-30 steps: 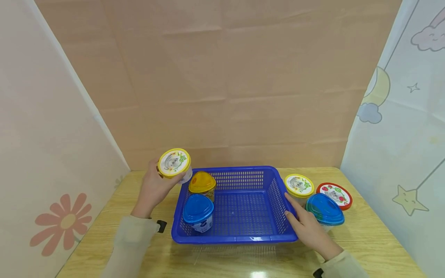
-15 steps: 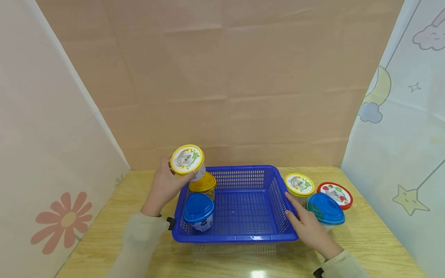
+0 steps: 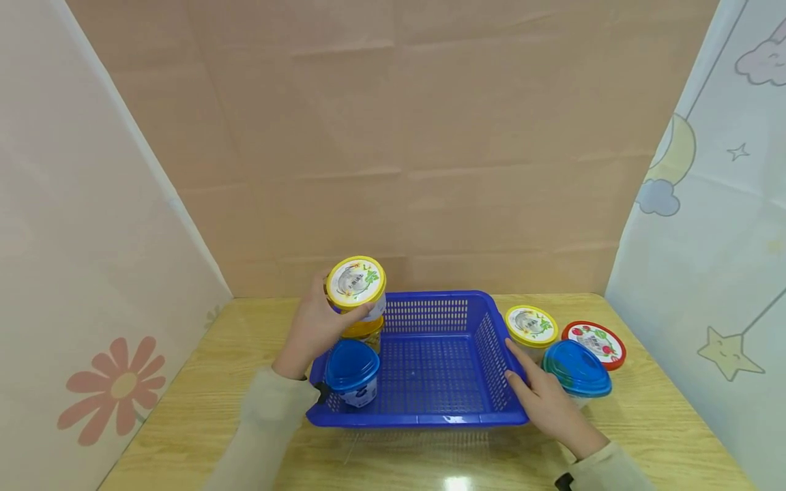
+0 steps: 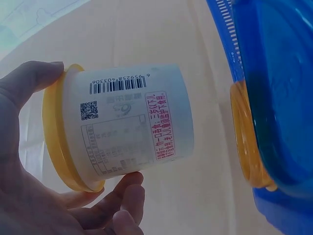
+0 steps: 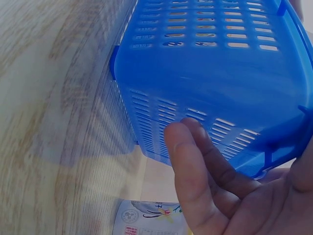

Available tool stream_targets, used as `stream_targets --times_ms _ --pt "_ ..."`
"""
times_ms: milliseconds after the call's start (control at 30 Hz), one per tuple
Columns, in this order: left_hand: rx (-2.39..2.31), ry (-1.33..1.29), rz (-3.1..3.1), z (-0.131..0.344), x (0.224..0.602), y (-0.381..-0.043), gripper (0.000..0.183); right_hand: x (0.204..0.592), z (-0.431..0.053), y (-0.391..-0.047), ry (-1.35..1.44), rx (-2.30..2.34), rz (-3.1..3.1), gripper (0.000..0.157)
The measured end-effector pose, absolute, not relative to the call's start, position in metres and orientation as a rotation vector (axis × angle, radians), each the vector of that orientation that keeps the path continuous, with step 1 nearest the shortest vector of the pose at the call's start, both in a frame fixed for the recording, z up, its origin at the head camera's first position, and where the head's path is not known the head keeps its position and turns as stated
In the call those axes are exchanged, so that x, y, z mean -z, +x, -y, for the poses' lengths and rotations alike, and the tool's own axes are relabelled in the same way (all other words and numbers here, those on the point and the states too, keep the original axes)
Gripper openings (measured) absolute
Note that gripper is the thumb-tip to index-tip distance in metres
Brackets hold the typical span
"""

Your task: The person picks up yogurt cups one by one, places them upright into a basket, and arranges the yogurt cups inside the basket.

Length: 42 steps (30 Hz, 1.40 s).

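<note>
A round white tub with a yellow-rimmed lid [image 3: 356, 281] is held in my left hand [image 3: 310, 334], above the back left corner of the blue plastic basket [image 3: 424, 420]. The left wrist view shows my thumb and fingers around the lid end of this tub [image 4: 132, 117], a barcode on its side. Inside the basket at the left stand a blue-lidded tub [image 3: 352, 366] and, behind it, a yellow-lidded tub [image 3: 370, 339], partly hidden by the held one. My right hand [image 3: 549, 409] grips the basket's right rim, fingers against the outer wall [image 5: 205, 83].
Right of the basket, on the wooden table [image 3: 651, 436], stand another yellow-rimmed tub [image 3: 531, 324], a tub with a red-rimmed lid [image 3: 595, 344] and a second blue-lidded tub [image 3: 577, 369]. A tan backdrop [image 3: 430, 136] closes off the back, and patterned sheets [image 3: 731, 252] hang at both sides.
My left hand has carried the yellow-rimmed tub rightward, from beside the basket's left edge to over its back left corner. The right hand keeps its hold on the rim.
</note>
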State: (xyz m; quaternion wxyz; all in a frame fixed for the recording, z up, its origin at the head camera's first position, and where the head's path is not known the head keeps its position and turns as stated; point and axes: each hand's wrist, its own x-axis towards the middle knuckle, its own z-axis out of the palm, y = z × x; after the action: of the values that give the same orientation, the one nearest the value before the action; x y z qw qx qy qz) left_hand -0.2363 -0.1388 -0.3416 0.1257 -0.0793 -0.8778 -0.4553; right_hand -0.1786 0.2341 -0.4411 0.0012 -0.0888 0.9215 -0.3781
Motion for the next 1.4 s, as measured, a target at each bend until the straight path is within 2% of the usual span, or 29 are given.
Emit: stream_targets --times_ms 800,1400 --pt "1.241 -0.301 2.695 0.093 0.351 -0.238 0.098 0.439 -0.232 -0.176 -0.285 1.175 -2.881 0.060" --pt "0.945 -0.401 2.905 0.074 0.369 -0.239 0.089 0.438 -0.232 -0.177 -0.269 1.188 -2.879 0.059"
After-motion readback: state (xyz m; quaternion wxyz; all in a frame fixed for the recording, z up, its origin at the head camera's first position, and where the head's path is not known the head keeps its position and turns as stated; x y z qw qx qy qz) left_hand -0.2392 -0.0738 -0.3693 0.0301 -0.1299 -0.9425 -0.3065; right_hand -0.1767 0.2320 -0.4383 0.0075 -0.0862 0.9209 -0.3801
